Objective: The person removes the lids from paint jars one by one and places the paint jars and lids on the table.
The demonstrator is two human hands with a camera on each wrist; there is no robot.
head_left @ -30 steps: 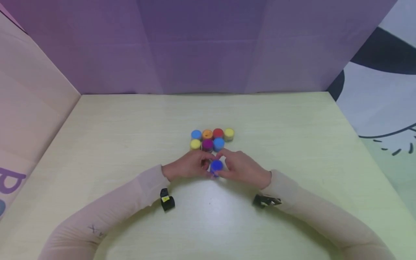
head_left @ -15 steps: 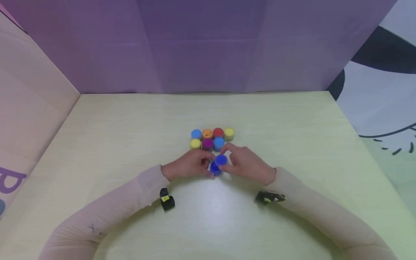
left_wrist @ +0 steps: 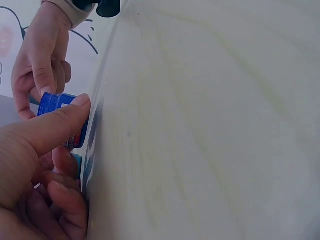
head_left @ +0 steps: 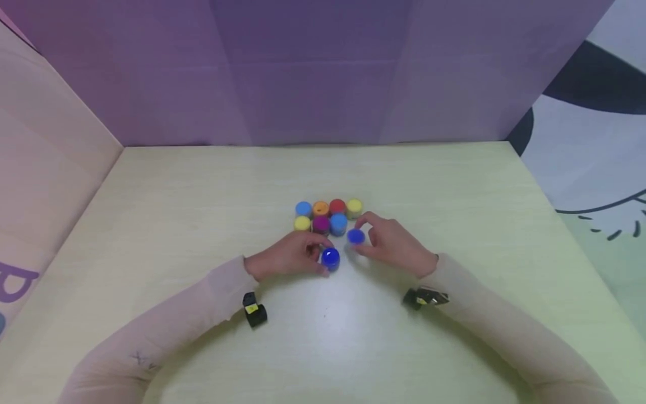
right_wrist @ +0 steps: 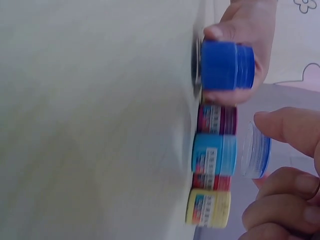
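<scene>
Head view first: two sleeves (head_left: pixel 176 320) reach in from the near edge of the desk (head_left: pixel 328 359), with bare desktop between them. A little farther off, the left hand (head_left: pixel 287 258) curls thumb and finger round a dark blue jar (head_left: pixel 330 259), its fingers parted by just the jar's width; the jar is upright, at or just above the desktop. Right of it and slightly farther, the right hand (head_left: pixel 398 244) pinches a blue lid (head_left: pixel 356 237) by its rim, level, raised and apart from the jar. Just beyond stand a front row of yellow (head_left: pixel 302 224), purple (head_left: pixel 321 225) and light blue (head_left: pixel 338 223) jars, then a back row of four, closely packed. Wide desktop stretches left and right of both rows, and behind them to the far edge, where a purple wall (head_left: pixel 318 73) rises.
</scene>
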